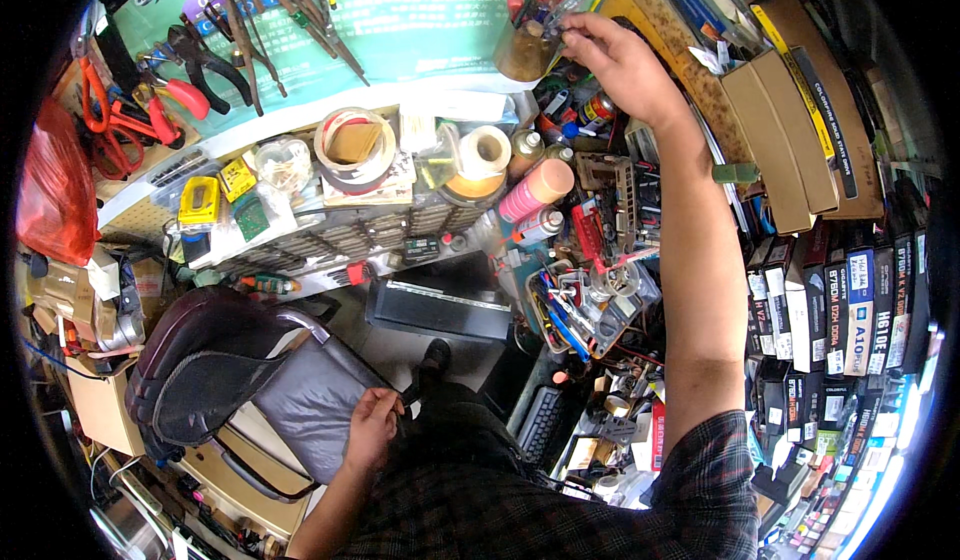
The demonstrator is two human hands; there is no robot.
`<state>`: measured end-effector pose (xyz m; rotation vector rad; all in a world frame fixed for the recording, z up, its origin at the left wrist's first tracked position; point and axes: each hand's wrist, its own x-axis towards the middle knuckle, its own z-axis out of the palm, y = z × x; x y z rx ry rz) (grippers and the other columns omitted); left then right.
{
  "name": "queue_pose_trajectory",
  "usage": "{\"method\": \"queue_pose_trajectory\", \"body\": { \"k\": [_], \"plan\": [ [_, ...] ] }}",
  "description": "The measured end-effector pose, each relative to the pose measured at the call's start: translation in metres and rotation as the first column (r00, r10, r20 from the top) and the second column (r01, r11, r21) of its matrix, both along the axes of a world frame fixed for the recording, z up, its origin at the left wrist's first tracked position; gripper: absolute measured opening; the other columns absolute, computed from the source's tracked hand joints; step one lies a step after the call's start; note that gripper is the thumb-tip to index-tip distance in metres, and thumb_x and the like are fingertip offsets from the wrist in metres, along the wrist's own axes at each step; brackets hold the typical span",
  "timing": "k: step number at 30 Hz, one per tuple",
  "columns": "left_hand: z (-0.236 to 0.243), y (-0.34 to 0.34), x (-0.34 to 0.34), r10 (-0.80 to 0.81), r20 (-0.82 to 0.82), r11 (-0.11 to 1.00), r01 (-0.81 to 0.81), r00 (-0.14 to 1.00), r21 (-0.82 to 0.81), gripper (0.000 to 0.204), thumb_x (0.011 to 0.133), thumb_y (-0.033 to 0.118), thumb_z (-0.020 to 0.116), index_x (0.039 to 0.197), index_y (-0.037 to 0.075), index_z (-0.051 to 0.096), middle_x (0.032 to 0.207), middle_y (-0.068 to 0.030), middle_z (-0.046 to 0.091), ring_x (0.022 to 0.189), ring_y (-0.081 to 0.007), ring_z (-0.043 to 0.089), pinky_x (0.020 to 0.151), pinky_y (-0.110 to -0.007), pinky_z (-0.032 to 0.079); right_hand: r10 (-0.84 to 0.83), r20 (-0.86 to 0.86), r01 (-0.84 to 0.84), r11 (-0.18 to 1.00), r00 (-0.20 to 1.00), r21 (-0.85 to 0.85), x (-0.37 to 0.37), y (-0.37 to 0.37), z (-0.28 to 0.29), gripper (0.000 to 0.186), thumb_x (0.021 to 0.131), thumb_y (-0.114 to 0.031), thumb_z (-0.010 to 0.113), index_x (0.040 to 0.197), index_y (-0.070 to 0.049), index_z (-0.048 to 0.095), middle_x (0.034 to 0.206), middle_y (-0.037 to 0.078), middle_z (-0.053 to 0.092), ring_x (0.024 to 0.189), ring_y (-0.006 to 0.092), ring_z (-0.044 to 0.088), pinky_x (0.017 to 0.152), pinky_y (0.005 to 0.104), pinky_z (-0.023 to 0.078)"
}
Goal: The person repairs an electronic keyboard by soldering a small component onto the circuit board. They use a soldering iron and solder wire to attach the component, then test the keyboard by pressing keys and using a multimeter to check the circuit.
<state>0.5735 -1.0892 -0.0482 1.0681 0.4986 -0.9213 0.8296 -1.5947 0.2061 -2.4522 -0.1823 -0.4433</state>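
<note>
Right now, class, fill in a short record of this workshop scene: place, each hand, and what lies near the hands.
Place: crowded workbench with a green mat, seen from above
Right hand: raised, fingertips at the tools standing in a brown cup
Left hand: low, resting at the edge of a dark office chair
Near the right hand: tape rolls, pink can
Right side: stacked boxes

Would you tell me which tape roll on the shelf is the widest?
The brown-rimmed tape roll beside the jar; the cream tape roll to its right is clearly narrower across.
</note>
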Motion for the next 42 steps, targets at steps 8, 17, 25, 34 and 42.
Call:
{"method": "queue_pose_trajectory", "body": {
  "k": [8, 17, 25, 34, 42],
  "plan": [
    [-0.012, -0.002, 0.001, -0.039, 0.023, 0.999, 0.039, 0.999, 0.027, 0.011, 0.107, 0.018, 0.060, 0.106, 0.007, 0.057, 0.084, -0.0037, 0.066, 0.052, -0.0041, 0.043, 0.045, -0.021, 0.033, -0.176, 0.266, 0.173, 0.984, 0.948, 0.034, -0.005, 0.012, 0.003, 0.029, 0.104, -0.025, 0.066, 0.117, 0.000, 0.071, 0.099, 0.012, 0.075, 0.089, 0.0208, 0.069, 0.083, 0.0337, 0.055],
    [0.001, -0.008, 0.011, -0.063, 0.062, 0.997, 0.060, 0.996, 0.050, 0.015, 0.108, 0.021, 0.059, 0.109, 0.007, 0.057, 0.090, -0.0042, 0.069, 0.052, -0.0031, 0.038, 0.045, -0.022, 0.029, -0.499, 0.279, -0.035, 0.444, 0.820, 0.895, -0.105, 0.147, -0.026, 0.030, 0.112, -0.021, 0.052, 0.131, 0.002, 0.057, 0.110, 0.016, 0.072, 0.106, 0.0282, 0.073, 0.098, 0.0421, 0.060],
    [0.019, -0.024, 0.034, -0.072, 0.074, 0.997, 0.073, 0.995, -0.010, 0.012, 0.107, 0.019, 0.061, 0.110, 0.009, 0.059, 0.093, -0.0050, 0.070, 0.052, -0.0043, 0.039, 0.045, -0.022, 0.030, -0.344, 0.265, -0.214, 0.179, 0.901, 0.960, -0.139, 0.173, -0.042, 0.032, 0.113, -0.027, 0.051, 0.131, 0.000, 0.056, 0.116, 0.015, 0.071, 0.113, 0.0295, 0.071, 0.102, 0.0471, 0.057],
    [0.012, -0.021, 0.032, -0.081, 0.089, 0.997, 0.082, 0.993, -0.003, 0.012, 0.106, 0.018, 0.062, 0.111, 0.007, 0.059, 0.092, -0.0060, 0.071, 0.052, -0.0033, 0.038, 0.044, -0.021, 0.027, -0.354, 0.246, -0.199, 0.164, 0.902, 0.966, -0.142, 0.181, -0.041, 0.031, 0.112, -0.025, 0.054, 0.133, -0.002, 0.055, 0.114, 0.017, 0.071, 0.111, 0.0318, 0.072, 0.097, 0.0464, 0.060],
    [0.011, -0.023, 0.026, -0.084, 0.094, 0.996, 0.083, 0.992, 0.014, 0.013, 0.106, 0.018, 0.063, 0.112, 0.007, 0.061, 0.092, -0.0063, 0.071, 0.051, -0.0026, 0.038, 0.043, -0.021, 0.027, -0.360, 0.212, -0.176, 0.132, 0.908, 0.976, -0.146, 0.181, -0.042, 0.033, 0.111, -0.026, 0.056, 0.133, -0.001, 0.056, 0.114, 0.017, 0.072, 0.109, 0.0306, 0.073, 0.095, 0.0456, 0.061]
  ]
}}
